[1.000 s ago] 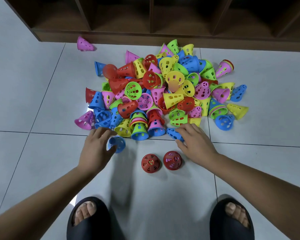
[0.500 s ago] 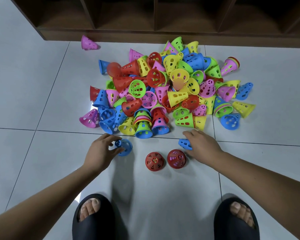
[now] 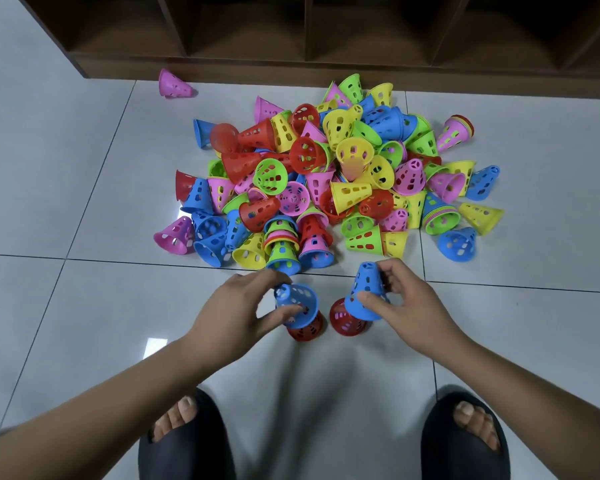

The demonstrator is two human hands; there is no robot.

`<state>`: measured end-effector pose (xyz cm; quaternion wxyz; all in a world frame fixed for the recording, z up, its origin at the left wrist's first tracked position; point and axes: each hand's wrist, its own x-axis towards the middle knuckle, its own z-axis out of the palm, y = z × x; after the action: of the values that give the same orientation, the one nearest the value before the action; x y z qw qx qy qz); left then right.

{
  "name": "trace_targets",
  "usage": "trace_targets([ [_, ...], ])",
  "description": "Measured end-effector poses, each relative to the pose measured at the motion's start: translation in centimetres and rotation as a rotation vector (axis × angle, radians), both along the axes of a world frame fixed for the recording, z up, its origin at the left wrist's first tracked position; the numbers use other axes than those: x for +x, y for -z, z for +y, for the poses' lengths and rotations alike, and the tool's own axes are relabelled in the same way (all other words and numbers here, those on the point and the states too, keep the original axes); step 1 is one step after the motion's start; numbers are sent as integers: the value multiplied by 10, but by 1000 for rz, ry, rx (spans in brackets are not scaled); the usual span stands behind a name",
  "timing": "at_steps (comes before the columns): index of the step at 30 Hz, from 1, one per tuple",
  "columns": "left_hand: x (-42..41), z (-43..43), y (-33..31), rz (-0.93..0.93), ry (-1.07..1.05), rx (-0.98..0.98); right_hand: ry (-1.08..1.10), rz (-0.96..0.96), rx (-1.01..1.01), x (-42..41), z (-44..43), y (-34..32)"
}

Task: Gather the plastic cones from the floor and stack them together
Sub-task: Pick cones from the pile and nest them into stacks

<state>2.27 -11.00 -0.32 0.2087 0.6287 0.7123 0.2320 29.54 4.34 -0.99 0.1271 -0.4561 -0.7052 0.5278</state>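
Observation:
A big heap of perforated plastic cones (image 3: 329,181) in red, blue, yellow, green and pink lies on the tiled floor. Two red cones stand upright nearer to me, one on the left (image 3: 307,330) and one on the right (image 3: 343,322). My left hand (image 3: 239,310) grips a blue cone (image 3: 297,304), tilted, right over the left red cone. My right hand (image 3: 406,303) holds another blue cone (image 3: 366,294) upright, its rim overlapping the right red cone. Both red cones are partly hidden by the blue ones.
A lone pink cone (image 3: 174,85) lies far left by the dark wooden shelf unit (image 3: 309,67) along the back. My feet in black slippers, left (image 3: 184,441) and right (image 3: 465,441), stand at the bottom edge. Grey floor tiles (image 3: 49,306) surround the heap.
Both hands picked blue cones off the floor at the heap's near edge and brought them toward me, over the two red cones.

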Motion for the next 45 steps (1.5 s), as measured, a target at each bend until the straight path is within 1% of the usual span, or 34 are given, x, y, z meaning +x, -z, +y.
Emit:
trace_targets([
  [2, 9, 2, 9, 29, 63, 1, -23, -2, 12, 3, -11, 1],
  [6, 18, 1, 37, 99, 168, -29, -113, -79, 60, 9, -25, 13],
  [10, 21, 1, 61, 156, 212, -80, -232, -189, 173, 12, -25, 36],
  [12, 21, 0, 72, 156, 225, -107, -275, -212, 211, 9, -23, 45],
  [16, 23, -3, 82, 133, 211, -96, -356, -229, 313, -4, -21, 55],
  [19, 18, -1, 78, 137, 200, -114, -419, -261, 307, -13, -15, 55],
  [21, 10, -2, 71, 108, 201, -126, -469, -314, 296, -14, -4, 52],
  [24, -8, 0, 63, 11, 80, -122, -482, -377, 313, -11, 19, 47],
  [25, -15, 3, 61, 13, 27, -102, -466, -378, 315, -10, 26, 45],
  [27, -28, 12, 62, 95, -33, -41, -414, -392, 357, -10, 41, 43],
  [30, -42, 27, 68, 238, -21, 4, -348, -443, 577, -13, 59, 44],
  [32, -45, 37, 68, 251, -40, -17, -347, -476, 736, -16, 70, 49],
  [34, -44, 44, 69, 246, -45, -32, -357, -504, 837, -19, 80, 56],
  [37, -45, 47, 75, 227, -20, -64, -397, -584, 889, -20, 90, 65],
  [40, -44, 39, 81, 183, -41, -79, -443, -671, 932, -18, 88, 65],
  [42, -39, 31, 84, 195, -81, -75, -448, -723, 959, -17, 84, 63],
  [45, -26, 30, 79, 123, -196, -104, -462, -806, 954, -19, 80, 62],
])
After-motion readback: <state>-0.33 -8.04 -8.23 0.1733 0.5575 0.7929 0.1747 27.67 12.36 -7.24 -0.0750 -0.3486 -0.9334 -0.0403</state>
